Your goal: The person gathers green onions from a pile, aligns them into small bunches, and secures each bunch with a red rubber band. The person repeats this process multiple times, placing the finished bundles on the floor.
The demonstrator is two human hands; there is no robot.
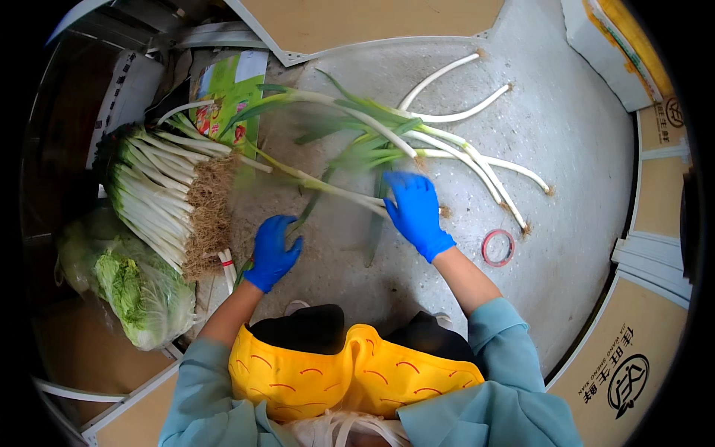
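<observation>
Several long green-and-white leeks or large scallions point(475, 162) lie loosely on the concrete floor, most with their roots to the right. My right hand point(413, 209), in a blue glove, is over the root end of one stalk point(352, 195); whether it grips the stalk is unclear. My left hand point(273, 251), gloved in blue too, has its thumb and fingers apart and touches or is close to a green leaf. To its left rests a big stack of the same vegetable point(162, 190) with brown roots facing right.
A roll of red tape point(497, 247) lies on the floor at right. Bagged leafy cabbage point(131, 290) is at lower left, beside white stalks with a red band point(227, 265). A green printed sheet point(246, 72), a foam box point(603, 56) and cardboard panels point(631, 357) surround the area.
</observation>
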